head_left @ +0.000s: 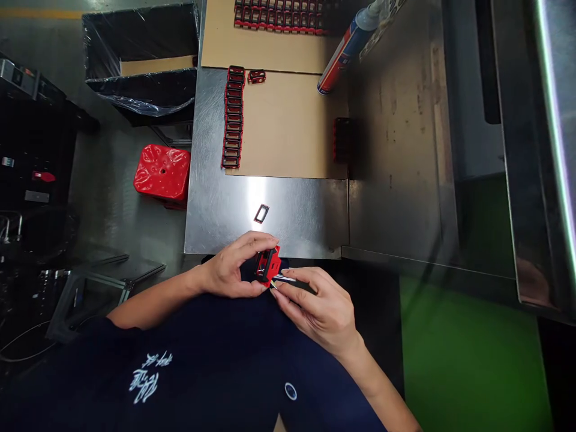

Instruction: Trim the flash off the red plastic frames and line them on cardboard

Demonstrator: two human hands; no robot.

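Observation:
Just in front of the bench edge, my left hand grips a red-and-black plastic housing between thumb and fingers. The housing is tilted, its open frame side facing left. My right hand pinches a slim, shiny metal tool that looks like tweezers. Its tip meets the lower right side of the housing; the exact contact is too small to make out. A small, thin rectangular frame with a dark rim lies on the metal bench beyond my hands.
The steel bench carries a cardboard sheet with a column of similar housings and one separate housing. More housings stand in rows behind. A sealant tube stands right. Left are a red stool and a plastic-lined bin.

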